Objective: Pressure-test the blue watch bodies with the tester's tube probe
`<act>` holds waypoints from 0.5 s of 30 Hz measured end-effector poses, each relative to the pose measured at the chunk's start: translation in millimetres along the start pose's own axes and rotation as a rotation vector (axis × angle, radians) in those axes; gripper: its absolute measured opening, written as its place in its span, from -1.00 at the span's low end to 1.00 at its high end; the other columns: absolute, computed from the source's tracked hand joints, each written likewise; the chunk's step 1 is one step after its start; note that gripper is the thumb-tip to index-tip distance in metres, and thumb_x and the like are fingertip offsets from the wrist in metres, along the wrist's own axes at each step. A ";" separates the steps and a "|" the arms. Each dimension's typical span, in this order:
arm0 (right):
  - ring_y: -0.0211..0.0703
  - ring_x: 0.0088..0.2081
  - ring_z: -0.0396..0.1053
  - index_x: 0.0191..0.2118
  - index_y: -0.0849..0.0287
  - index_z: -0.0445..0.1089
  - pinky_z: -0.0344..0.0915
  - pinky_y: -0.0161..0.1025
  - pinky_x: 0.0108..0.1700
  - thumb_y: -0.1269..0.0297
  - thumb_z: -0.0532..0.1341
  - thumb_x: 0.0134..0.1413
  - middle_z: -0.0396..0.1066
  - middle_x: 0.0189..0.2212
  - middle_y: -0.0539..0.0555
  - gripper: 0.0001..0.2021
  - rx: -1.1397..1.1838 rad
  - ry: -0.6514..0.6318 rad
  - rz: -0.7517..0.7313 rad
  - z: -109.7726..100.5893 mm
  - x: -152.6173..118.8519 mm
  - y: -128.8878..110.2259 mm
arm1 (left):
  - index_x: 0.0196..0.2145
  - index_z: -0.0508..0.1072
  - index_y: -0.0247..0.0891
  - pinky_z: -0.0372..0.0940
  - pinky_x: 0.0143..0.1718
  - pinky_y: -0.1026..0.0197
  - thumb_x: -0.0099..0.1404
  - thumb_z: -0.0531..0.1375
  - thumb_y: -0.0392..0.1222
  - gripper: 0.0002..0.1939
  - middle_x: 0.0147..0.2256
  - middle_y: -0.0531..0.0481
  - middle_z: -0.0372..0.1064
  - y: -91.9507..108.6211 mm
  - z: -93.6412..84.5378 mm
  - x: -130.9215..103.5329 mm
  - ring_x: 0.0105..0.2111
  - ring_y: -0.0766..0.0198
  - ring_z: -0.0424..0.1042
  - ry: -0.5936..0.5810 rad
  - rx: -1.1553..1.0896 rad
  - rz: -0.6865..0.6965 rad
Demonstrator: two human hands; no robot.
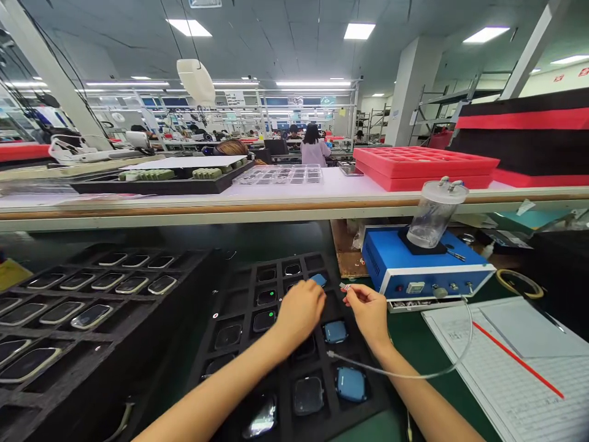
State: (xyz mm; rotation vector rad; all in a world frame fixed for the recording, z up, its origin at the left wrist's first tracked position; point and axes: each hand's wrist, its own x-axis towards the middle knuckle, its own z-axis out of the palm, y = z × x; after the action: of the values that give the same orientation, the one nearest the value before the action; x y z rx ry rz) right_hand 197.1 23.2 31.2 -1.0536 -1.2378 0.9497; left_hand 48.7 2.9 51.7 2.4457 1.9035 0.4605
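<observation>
My left hand point(302, 310) is over the upper right part of a black foam tray point(286, 368), its fingers curled down beside a blue watch-shaped part point(318, 280); what they grip is hidden. To the right, my right hand point(368, 310) pinches a small pale piece point(344, 286) between thumb and finger. Further blue parts point(335, 332) and dark square cases sit in the tray's compartments, two of them showing green dots. A clear tube point(400, 373) crosses over my right forearm, its tip above the tray.
A blue box-shaped machine point(427, 261) carries a clear cylinder point(437, 215). Right of the tray lie written sheets point(488, 368) with a red strip point(518, 359). A second foam tray point(115, 344) of watch-like frames fills the left. Red foam trays point(423, 166) rest on the shelf.
</observation>
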 end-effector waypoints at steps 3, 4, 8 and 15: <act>-0.12 -0.52 0.41 -0.45 0.27 0.46 0.35 -0.24 -0.43 0.25 0.18 -0.09 0.45 -0.58 0.09 -0.81 -0.015 -0.003 0.004 -1.1 0.2 1.4 | -0.23 0.42 -0.35 0.20 -0.17 0.04 0.28 0.06 -0.24 -0.80 -0.23 -0.25 0.38 -18.4 -3.6 30.1 -0.17 -0.01 0.34 0.010 -0.024 -0.113; -0.13 -0.53 0.40 -0.45 0.27 0.46 0.33 -0.25 -0.44 0.25 0.18 -0.09 0.45 -0.58 0.09 -0.81 -0.022 -0.001 0.005 -1.5 0.3 1.5 | -0.26 0.43 -0.35 0.20 -0.15 0.04 0.23 0.13 -0.25 -0.85 -0.22 -0.25 0.39 -21.8 -2.0 38.6 -0.15 -0.01 0.34 -0.006 -0.043 -0.129; -0.15 -0.56 0.38 -0.45 0.29 0.46 0.29 -0.28 -0.47 0.26 0.18 -0.09 0.43 -0.61 0.07 -0.81 -0.051 0.003 0.003 -2.4 0.8 1.5 | -0.37 0.44 -0.33 0.16 -0.03 -0.01 0.16 0.23 -0.24 -0.90 -0.18 -0.12 0.39 -25.7 7.3 62.9 -0.10 0.10 0.33 -0.074 -0.181 -0.194; -0.16 -0.57 0.38 -0.47 0.27 0.48 0.27 -0.31 -0.50 0.28 0.18 -0.12 0.43 -0.64 0.06 -0.82 -0.078 0.036 0.009 -1.4 -2.8 1.2 | -0.36 0.49 -0.32 0.22 -0.11 0.08 0.05 0.29 -0.15 -0.79 -0.33 -0.12 0.49 -31.8 4.8 57.7 -0.16 0.03 0.41 -0.060 -0.724 -0.297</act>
State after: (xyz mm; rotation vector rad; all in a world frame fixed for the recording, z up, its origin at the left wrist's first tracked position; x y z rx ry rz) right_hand 198.2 20.7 29.3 -1.1335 -1.2497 0.8917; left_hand 32.3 66.8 54.2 1.6737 1.6370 0.8591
